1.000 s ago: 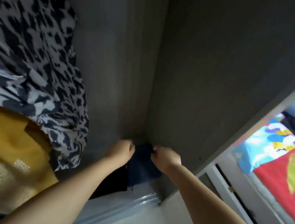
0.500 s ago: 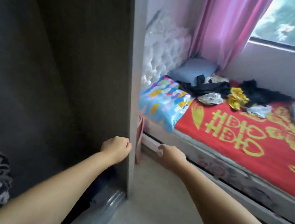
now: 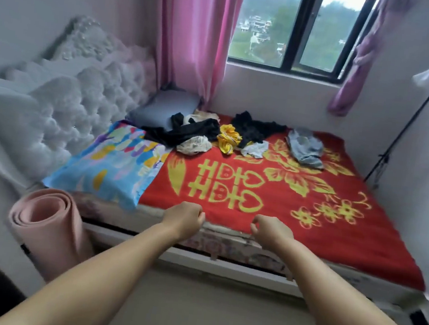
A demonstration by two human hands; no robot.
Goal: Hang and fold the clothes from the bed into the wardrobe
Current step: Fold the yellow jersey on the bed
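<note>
Both empty hands [image 3: 184, 219] [image 3: 271, 230] hover before the clothes-strewn bed [image 3: 321, 228].

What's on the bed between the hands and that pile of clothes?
In the head view, only bare red blanket with yellow patterns lies between the left hand, the right hand and the pile of clothes.
</note>
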